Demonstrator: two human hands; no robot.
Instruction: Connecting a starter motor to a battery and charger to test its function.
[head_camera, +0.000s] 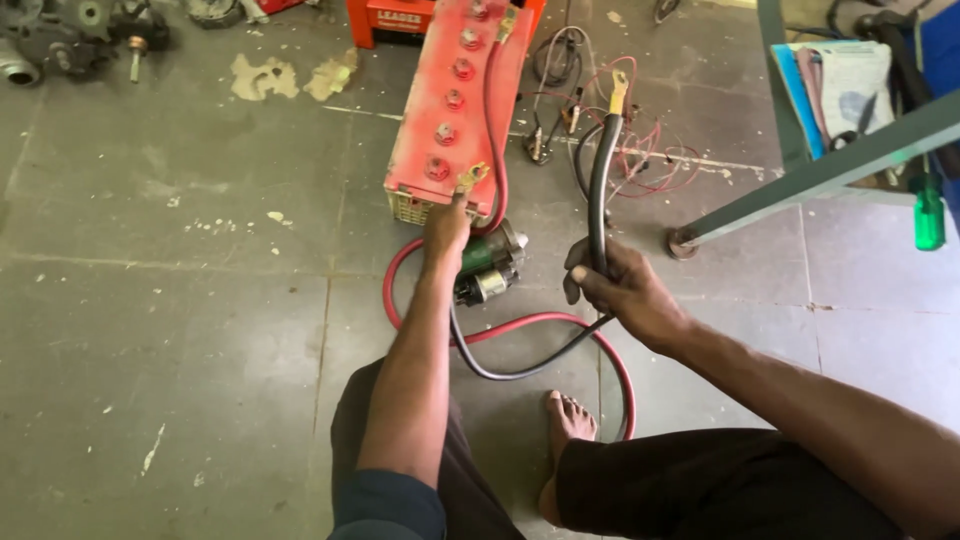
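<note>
The right hand (620, 290) is closed around a black cable (598, 190) whose brass lug (619, 90) stands above the fist, while the left hand (447, 225) pinches a lug (472, 178) of the red cable (560, 325) at the near end of the red battery (440, 100), a starter motor (490, 265) just right of it.

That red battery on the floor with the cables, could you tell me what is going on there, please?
A person sits on the floor with both hands busy. The left hand holds a brass cable lug at the near end of the red battery, just above a small motor. The right hand grips a thick black cable, raised with its brass end free. A red cable loops across the floor.
</note>
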